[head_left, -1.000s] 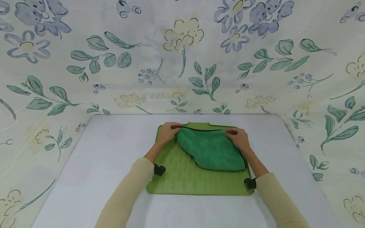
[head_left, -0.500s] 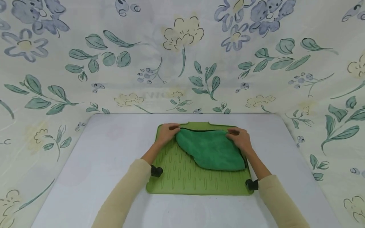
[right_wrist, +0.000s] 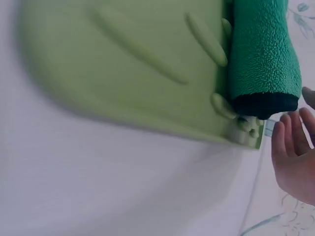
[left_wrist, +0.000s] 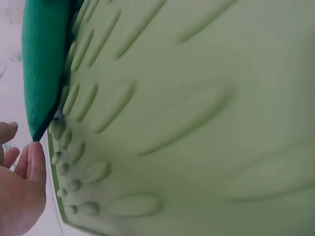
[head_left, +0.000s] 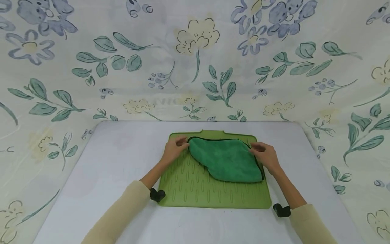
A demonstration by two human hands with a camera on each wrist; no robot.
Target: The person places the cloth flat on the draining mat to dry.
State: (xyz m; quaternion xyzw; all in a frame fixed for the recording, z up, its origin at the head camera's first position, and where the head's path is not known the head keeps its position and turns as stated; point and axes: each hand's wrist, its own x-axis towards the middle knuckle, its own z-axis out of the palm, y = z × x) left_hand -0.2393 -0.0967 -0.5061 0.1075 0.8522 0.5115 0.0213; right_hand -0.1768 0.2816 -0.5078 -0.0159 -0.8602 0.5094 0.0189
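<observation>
A green towel (head_left: 225,161) with black edging lies bunched and folded on a light-green ribbed mat (head_left: 195,193). At its left corner is my left hand (head_left: 173,149), fingers spread apart; in the left wrist view the towel (left_wrist: 44,69) ends in a dark tip right at the fingertips, and I cannot tell whether they touch. On the other side my right hand (head_left: 265,156) is beside the towel's right edge, fingers loosely bent. The right wrist view has that hand (right_wrist: 300,157) with fingers extended just below the towel's black hem (right_wrist: 266,103), gripping nothing.
The mat rests on a white table (head_left: 122,162) and has a raised tab at its far edge. Floral fabric (head_left: 195,61) hangs behind and along both sides. Black wrist cameras (head_left: 157,195) sit at the cuffs of beige sleeves (head_left: 122,213).
Both hands have let go of the towel's upper corners and drawn outward, the left to the left, the right to the right and nearer. The towel stays almost as it was.
</observation>
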